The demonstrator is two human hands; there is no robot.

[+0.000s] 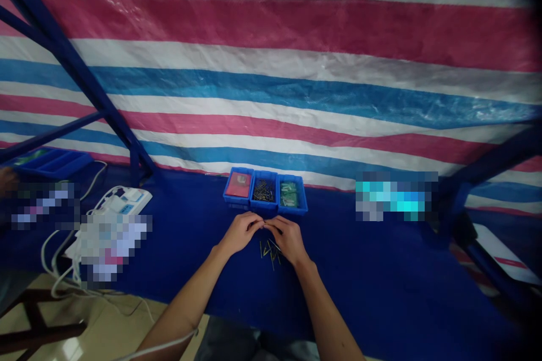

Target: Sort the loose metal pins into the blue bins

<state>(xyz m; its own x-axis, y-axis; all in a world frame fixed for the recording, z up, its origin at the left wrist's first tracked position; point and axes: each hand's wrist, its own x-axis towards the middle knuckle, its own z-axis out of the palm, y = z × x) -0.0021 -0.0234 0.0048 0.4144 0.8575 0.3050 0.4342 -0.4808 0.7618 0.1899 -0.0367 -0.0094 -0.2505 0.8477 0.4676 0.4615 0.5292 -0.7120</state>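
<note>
My left hand [244,232] and my right hand [288,237] meet above the blue table [339,271], fingertips pinched together. Whatever sits between the fingertips is too small to make out. Just below my hands lies a loose bunch of thin metal pins or screws [271,252], some brassy in colour. Beyond my fingers stand three blue bins side by side. A pink piece shows in the left bin [237,201]. Many small dark pins or screws fill the middle bin [264,204], and the right bin [294,210] has green-and-clear small packets or parts.
On the left are a white power strip [135,201], tangled white cables [53,262] and a blue divided tray [59,162]. Another person's hand [7,180] shows at the left edge. Blue metal frame bars [97,101] and a striped tarp [271,90] close off the back.
</note>
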